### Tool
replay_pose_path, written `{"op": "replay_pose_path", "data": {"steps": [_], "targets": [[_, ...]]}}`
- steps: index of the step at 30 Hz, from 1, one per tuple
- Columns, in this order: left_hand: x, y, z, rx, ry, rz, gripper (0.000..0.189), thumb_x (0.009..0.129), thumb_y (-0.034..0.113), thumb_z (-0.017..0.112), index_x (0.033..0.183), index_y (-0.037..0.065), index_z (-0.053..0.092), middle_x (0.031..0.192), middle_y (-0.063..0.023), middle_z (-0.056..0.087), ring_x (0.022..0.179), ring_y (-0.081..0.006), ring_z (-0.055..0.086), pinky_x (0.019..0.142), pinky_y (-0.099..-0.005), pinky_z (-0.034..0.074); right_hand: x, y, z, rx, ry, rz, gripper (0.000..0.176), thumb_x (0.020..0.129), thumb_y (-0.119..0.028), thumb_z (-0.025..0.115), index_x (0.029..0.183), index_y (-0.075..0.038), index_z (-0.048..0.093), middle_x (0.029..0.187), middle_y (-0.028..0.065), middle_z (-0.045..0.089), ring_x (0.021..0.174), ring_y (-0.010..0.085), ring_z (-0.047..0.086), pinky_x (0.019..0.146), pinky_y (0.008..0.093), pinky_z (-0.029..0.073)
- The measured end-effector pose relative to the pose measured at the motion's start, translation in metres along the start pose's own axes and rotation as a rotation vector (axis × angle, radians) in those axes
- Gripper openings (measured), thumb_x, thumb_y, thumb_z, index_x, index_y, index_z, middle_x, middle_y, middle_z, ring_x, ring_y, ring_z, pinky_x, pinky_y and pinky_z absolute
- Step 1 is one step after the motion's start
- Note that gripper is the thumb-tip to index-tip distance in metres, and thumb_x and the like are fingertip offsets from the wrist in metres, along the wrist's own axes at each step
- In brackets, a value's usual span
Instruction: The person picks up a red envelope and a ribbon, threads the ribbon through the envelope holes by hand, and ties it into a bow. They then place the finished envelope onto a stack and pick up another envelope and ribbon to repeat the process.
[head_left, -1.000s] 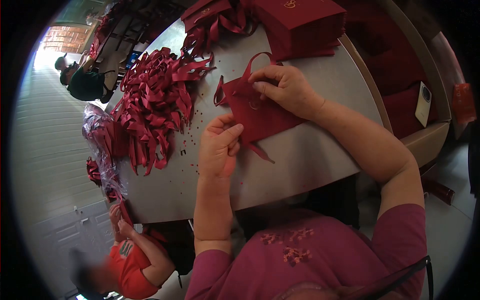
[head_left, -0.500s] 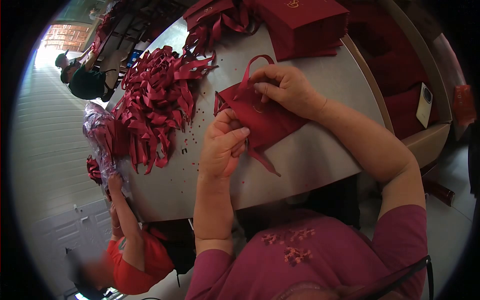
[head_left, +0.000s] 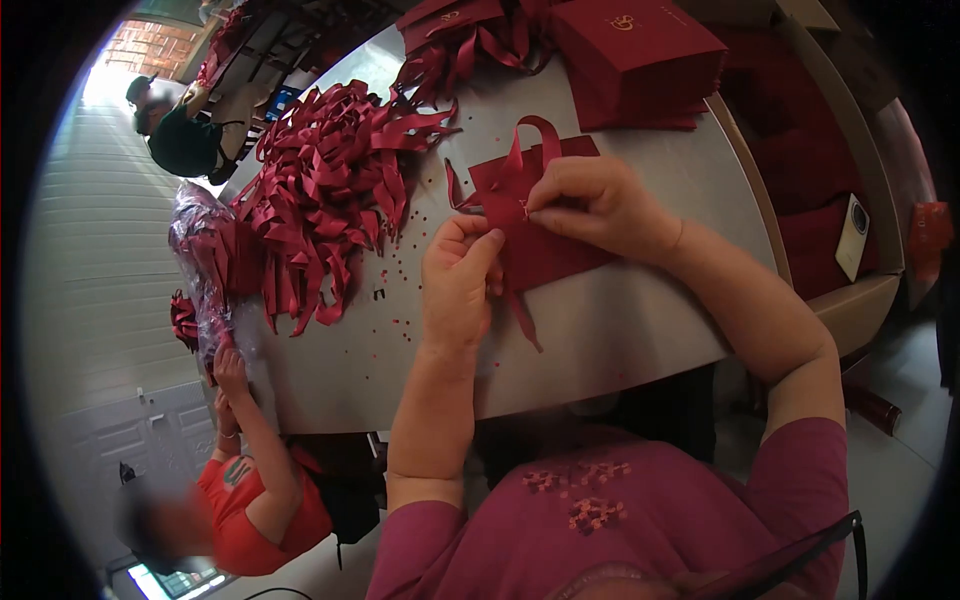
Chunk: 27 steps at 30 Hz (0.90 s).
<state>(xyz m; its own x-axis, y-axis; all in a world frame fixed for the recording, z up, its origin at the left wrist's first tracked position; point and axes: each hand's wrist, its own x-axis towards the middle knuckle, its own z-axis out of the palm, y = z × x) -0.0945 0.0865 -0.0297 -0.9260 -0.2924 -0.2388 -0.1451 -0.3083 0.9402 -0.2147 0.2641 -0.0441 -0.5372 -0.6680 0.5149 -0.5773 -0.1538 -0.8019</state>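
A flat dark red gift bag (head_left: 550,252) lies at the near side of the metal table, with a gold mark on its face. One ribbon handle (head_left: 537,128) stands up in a loop from it, and a loose ribbon end hangs below the bag. My left hand (head_left: 459,275) is closed on the bag's left edge, thumb on top. Over the bag's face, my right hand (head_left: 600,208) is closed in a pinch beside the gold mark. Whatever sits between those fingertips is too small to make out.
A heap of red ribbons (head_left: 330,180) covers the table's left side, with tiny red scraps around it. Stacked red bags (head_left: 640,45) stand at the back. At right, a cardboard box (head_left: 850,290) holds red material and a phone (head_left: 851,236). A co-worker in orange-red (head_left: 265,510) handles plastic-wrapped bags at left.
My right hand has moved from the ribbon handle near the bag's top edge down onto its face. The bag lies flatter. My left hand keeps its hold, and the view has shifted slightly.
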Motion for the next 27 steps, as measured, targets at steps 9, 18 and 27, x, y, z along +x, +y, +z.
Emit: {"op": "replay_pose_path", "data": {"steps": [9, 18, 27], "targets": [[-0.002, 0.002, 0.000, -0.033, -0.029, -0.007, 0.011, 0.090, 0.005, 0.063, 0.099, 0.004, 0.056, 0.076, -0.0004, 0.059, 0.057, -0.0085, 0.055, 0.049, -0.0244, 0.045, -0.003, -0.014, 0.010, -0.194, -0.117, -0.060, 0.017, 0.076, -0.006, 0.072, 0.091, -0.006, 0.065, 0.085, 0.0087, 0.061, 0.076, 0.0307, 0.063, 0.064, 0.0379, 0.051], [-0.004, 0.004, 0.003, -0.019, -0.055, 0.010, 0.014, 0.089, -0.001, 0.062, 0.099, 0.001, 0.054, 0.082, -0.0048, 0.063, 0.063, -0.0089, 0.058, 0.054, -0.0230, 0.049, -0.002, -0.014, 0.017, -0.443, -0.086, -0.252, 0.012, 0.076, -0.005, 0.066, 0.085, -0.006, 0.058, 0.079, 0.0091, 0.054, 0.073, 0.0306, 0.058, 0.063, 0.0386, 0.048], [-0.006, -0.001, 0.006, 0.127, -0.044, 0.049, 0.018, 0.087, 0.000, 0.066, 0.098, 0.001, 0.052, 0.084, -0.0029, 0.063, 0.069, -0.0063, 0.059, 0.057, -0.0204, 0.049, -0.002, -0.047, 0.013, -0.787, -0.365, -0.468, 0.010, 0.075, -0.011, 0.060, 0.082, -0.003, 0.058, 0.080, 0.0077, 0.053, 0.077, 0.0236, 0.057, 0.075, 0.0356, 0.047]]}}
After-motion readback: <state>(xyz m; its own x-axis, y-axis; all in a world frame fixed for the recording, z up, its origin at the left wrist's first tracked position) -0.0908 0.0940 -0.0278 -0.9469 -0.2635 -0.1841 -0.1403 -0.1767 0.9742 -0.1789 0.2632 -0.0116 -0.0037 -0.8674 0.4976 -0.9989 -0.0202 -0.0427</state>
